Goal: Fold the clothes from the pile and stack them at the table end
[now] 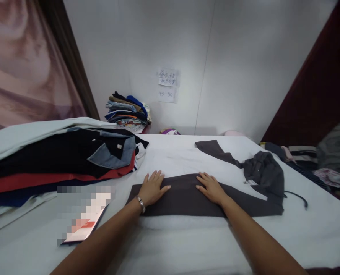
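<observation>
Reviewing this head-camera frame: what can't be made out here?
- Flat device left of the left hand: its face is pixelated.
- White paper notes on the wall: writing too small to read in full.
- Dark grey hooded garment under the left hand and the right hand: folded, its front is hidden.
- Spread pile of clothes at left: cut off by the frame edge.

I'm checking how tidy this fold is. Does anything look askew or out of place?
Yes: the dark hoodie lies flat under both hands, but its hood is bunched, one sleeve stretches away, and a drawstring trails loose.
</observation>
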Tool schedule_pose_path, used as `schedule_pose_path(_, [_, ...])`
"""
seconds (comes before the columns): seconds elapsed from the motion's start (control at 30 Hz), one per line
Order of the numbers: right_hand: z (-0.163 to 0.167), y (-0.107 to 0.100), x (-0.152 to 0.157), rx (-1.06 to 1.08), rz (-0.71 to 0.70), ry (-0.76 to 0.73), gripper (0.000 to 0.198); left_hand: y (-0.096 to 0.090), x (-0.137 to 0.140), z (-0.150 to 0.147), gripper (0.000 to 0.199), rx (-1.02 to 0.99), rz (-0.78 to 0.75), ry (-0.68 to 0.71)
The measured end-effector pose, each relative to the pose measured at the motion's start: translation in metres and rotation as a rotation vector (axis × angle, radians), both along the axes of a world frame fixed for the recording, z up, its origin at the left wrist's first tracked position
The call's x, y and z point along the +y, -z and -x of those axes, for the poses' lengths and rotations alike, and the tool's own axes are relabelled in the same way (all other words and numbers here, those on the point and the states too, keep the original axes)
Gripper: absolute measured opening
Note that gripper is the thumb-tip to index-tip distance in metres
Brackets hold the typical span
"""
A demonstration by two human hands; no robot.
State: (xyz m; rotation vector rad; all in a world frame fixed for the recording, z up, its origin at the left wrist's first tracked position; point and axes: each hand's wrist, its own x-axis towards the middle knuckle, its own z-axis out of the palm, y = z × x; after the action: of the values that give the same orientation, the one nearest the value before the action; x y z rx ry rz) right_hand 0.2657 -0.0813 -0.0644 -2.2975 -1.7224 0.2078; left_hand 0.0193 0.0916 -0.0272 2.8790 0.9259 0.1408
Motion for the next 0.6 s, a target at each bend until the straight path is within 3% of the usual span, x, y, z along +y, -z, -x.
schedule_pose_path(0.17, [0.001,-0.004,-0.001,0.068,-0.006,-0.001,0.059,0.022,0.008,-0.003,0.067,0.071,-0.033,0.024])
schedule_pose_path(0.3, [-0.005,-0.001,0.001,0.173,-0.056,-0.006,0.057,0.025,0.012,-0.002,0.068,0.064,-0.067,0.033])
schedule_pose_path(0.4, [-0.028,-0.005,0.01,0.303,-0.168,0.015,0.049,0.024,0.012,-0.003,0.068,0.068,-0.08,0.04])
schedule_pose_path(0.5, [-0.071,-0.022,0.026,0.294,-0.297,0.201,0.039,0.024,0.011,-0.004,0.068,0.071,-0.085,0.039])
schedule_pose_path(0.6, [-0.122,-0.043,0.045,0.186,-0.305,0.454,0.036,0.025,0.011,-0.003,0.068,0.051,-0.077,0.038])
